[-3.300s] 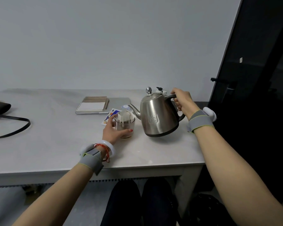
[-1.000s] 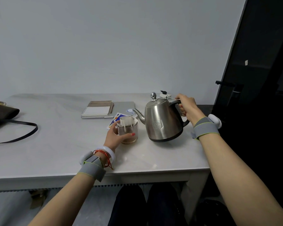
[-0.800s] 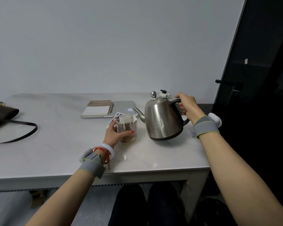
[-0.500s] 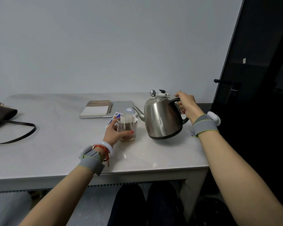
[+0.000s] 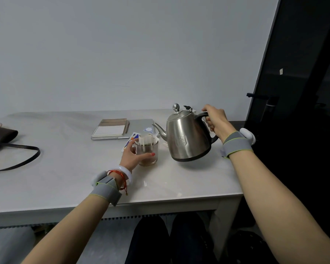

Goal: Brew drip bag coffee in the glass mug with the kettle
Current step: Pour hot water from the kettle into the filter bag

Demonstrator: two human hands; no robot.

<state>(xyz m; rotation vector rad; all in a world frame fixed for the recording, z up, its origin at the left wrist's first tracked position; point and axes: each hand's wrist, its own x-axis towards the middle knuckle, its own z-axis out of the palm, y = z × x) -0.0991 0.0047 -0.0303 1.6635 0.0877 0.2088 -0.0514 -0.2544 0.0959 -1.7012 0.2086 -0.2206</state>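
Note:
A glass mug (image 5: 149,153) stands on the white table (image 5: 65,168) with brown liquid in its bottom. A white drip bag (image 5: 146,140) hangs open over its rim. My left hand (image 5: 132,156) grips the mug from the left, thumb across its front. To the right, a steel kettle (image 5: 187,138) is tilted slightly, its spout pointing left just above and beside the mug's rim. My right hand (image 5: 216,121) grips the kettle's black handle. No water stream is visible.
A spiral notebook (image 5: 111,128) lies on a closed laptop (image 5: 141,123) behind the mug. A blue and white wrapper (image 5: 129,141) lies beside the mug. A dark bag with a strap (image 5: 11,149) sits at the far left. A dark glass door (image 5: 293,92) stands at the right.
The kettle has stayed lifted and tilted by the mug, shifting only slightly. My left hand keeps its hold on the mug.

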